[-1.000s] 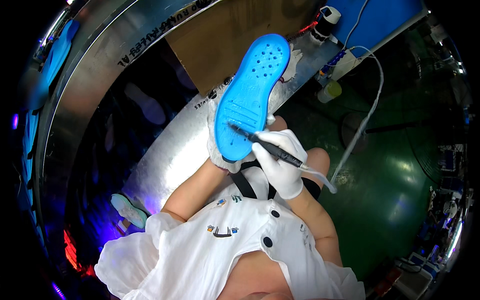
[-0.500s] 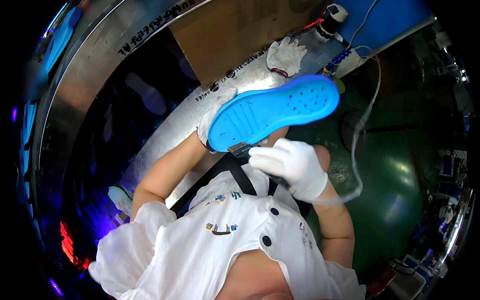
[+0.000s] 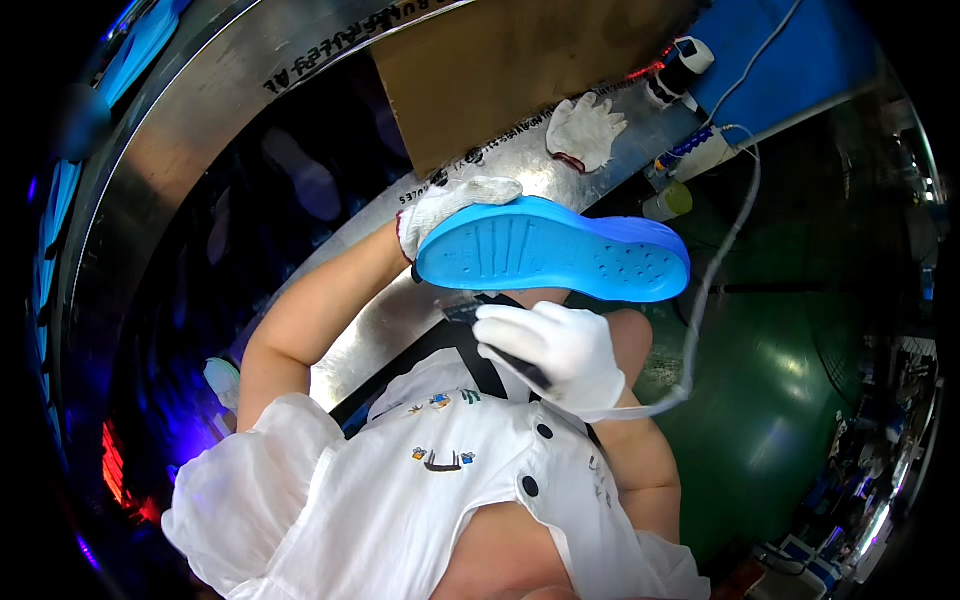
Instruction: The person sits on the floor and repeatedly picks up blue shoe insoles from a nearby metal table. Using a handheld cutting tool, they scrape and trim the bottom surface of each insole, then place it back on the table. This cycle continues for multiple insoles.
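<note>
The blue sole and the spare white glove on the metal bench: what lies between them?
In the head view, only bare shiny metal bench lies between the blue sole and the spare white glove.

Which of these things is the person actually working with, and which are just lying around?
In use:
blue shoe sole, held by the gloved left hand
dark corded tool, held by the gloved right hand

Lying about:
spare white glove
cardboard sheet
small yellow-green bottle
</note>
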{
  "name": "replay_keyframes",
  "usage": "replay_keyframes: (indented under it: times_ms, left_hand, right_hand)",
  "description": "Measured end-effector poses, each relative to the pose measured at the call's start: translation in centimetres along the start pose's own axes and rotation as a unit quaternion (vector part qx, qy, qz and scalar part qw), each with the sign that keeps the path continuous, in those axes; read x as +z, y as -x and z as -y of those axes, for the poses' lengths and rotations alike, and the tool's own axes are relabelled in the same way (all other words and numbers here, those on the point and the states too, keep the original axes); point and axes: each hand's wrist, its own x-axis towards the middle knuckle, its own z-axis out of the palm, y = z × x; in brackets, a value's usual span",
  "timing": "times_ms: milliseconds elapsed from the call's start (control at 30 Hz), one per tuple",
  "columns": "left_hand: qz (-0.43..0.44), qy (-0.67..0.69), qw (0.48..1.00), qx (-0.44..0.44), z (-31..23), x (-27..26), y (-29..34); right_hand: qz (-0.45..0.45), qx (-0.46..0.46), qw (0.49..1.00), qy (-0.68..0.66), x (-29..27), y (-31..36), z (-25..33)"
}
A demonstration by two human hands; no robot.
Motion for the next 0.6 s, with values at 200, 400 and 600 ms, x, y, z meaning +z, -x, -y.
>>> replay_keyframes:
  times_ms: [200, 400, 600]
  left_hand:
    - [0.01, -0.066, 0.996, 0.058, 3.0, -6.8, -3.0]
    - [-0.019, -0.151, 0.985, 0.076, -0.8, -2.8, -1.1]
    - [0.014, -0.29, 0.94, 0.18, -2.2, -1.6, 0.4]
  right_hand:
    - [-0.061, -0.041, 0.995, 0.069, 0.1, 0.7, -1.2]
    - [-0.119, -0.015, 0.992, 0.032, -1.2, 0.8, -2.7]
    - [-0.14, -0.014, 0.988, 0.059, -2.1, 0.8, -1.7]
